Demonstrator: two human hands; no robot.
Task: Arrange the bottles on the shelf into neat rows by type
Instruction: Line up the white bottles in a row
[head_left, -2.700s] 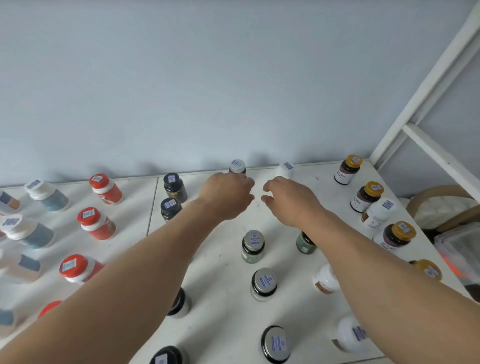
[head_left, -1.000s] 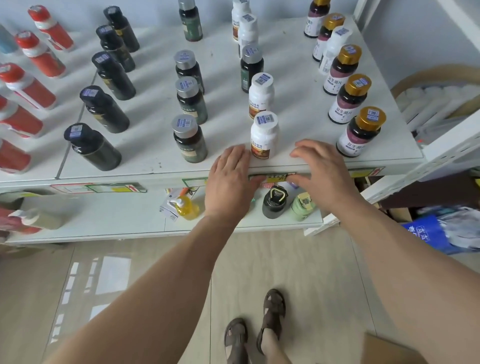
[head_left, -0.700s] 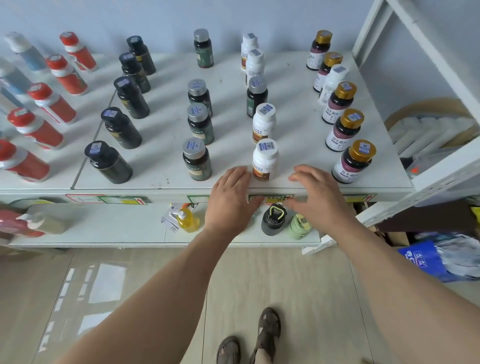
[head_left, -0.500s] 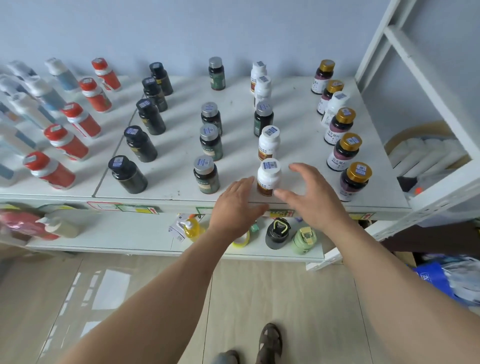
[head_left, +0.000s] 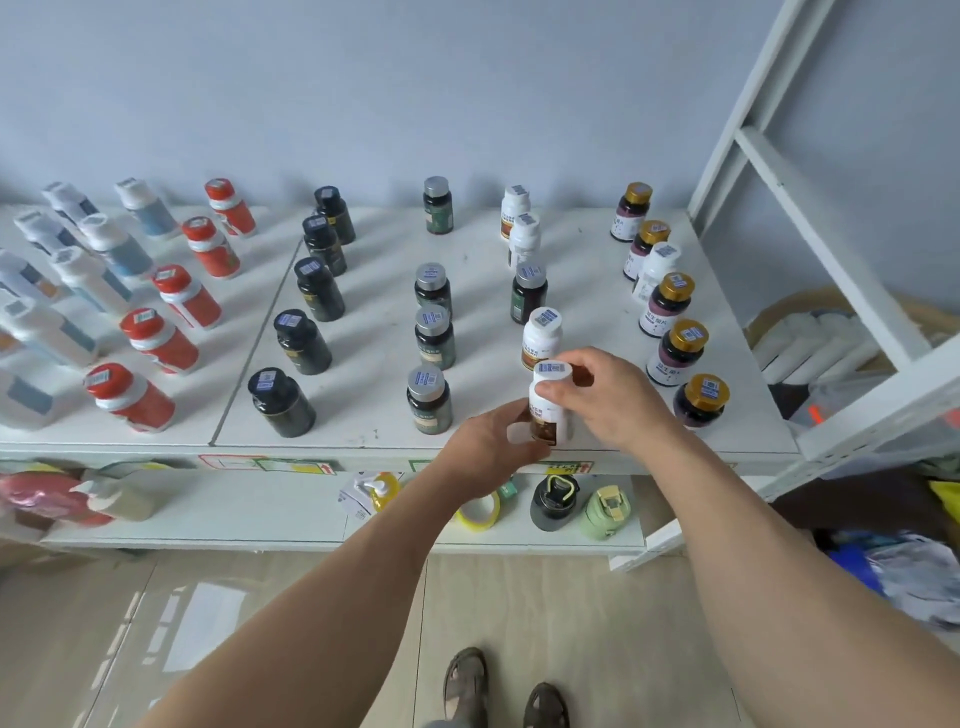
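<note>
I hold the white bottle upright at the front edge of the shelf, at the near end of its row. My right hand wraps its neck from the right; my left hand pinches its base. Its label is too blurred to read.
</note>
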